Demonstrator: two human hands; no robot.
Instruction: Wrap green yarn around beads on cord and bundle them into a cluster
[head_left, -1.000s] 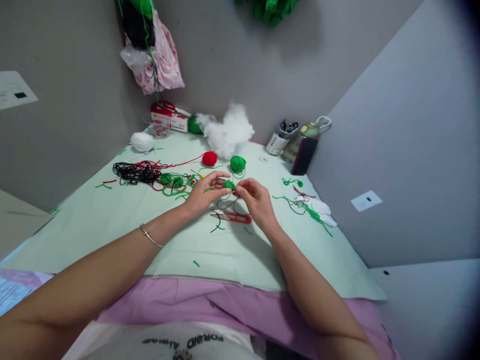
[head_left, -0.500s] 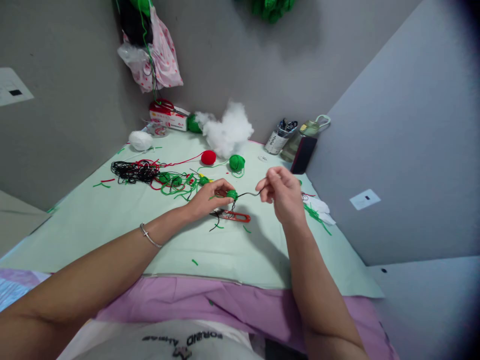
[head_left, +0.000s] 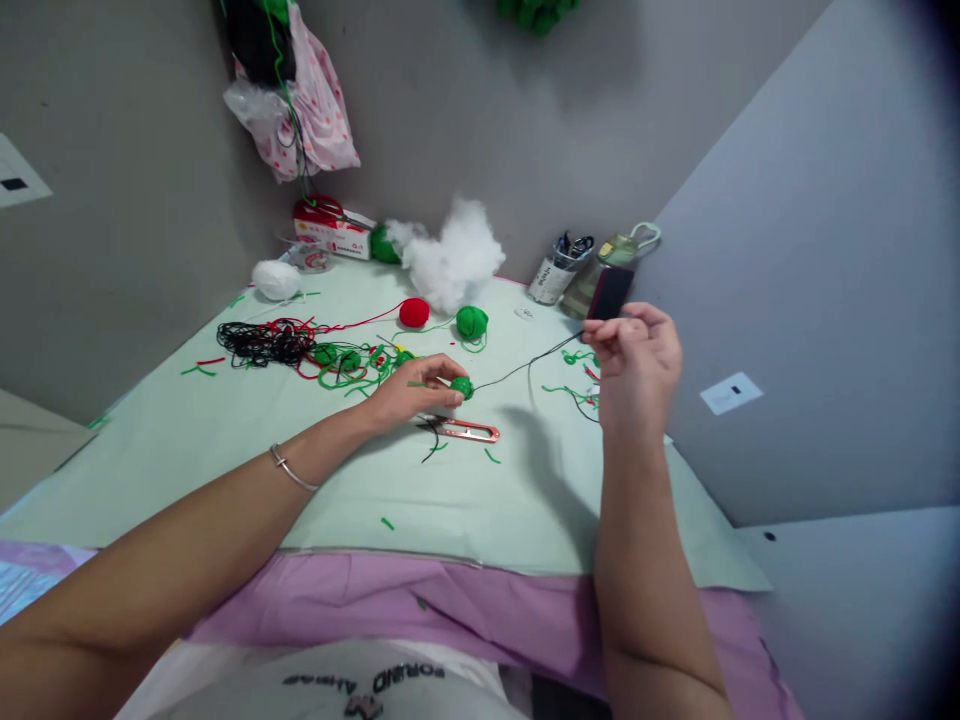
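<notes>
One left hand point(head_left: 409, 392) pinches a round green yarn piece point(head_left: 463, 387) mid-frame; the right hand point(head_left: 637, 360) clamps thin black yarn point(head_left: 531, 362) centre-right.

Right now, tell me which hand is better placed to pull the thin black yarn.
Right hand, probably: its raised grip holds the thin black yarn, while the left hand pinches the small green yarn ball.

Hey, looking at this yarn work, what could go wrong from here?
The black thread stretches from the small green piece in the left hand to the right hand, so a hard tug might snap it or pull the piece free. The snips lie close by, with a loose black strand at their blade end, which could snag or get cut accidentally.
</notes>
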